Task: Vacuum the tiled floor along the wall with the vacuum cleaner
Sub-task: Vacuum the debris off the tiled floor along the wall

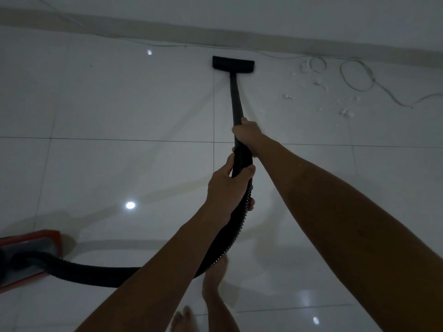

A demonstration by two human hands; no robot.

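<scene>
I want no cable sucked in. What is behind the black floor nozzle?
Behind the floor nozzle a thin white cable runs along the baseboard. Whatever lies under the nozzle is covered.

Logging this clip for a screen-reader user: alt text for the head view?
Two bare hands grip a black vacuum wand, right hand ahead of the left hand on the ribbed hose, its floor nozzle near the wall. White debris and a looped cable lie right of it.
</scene>
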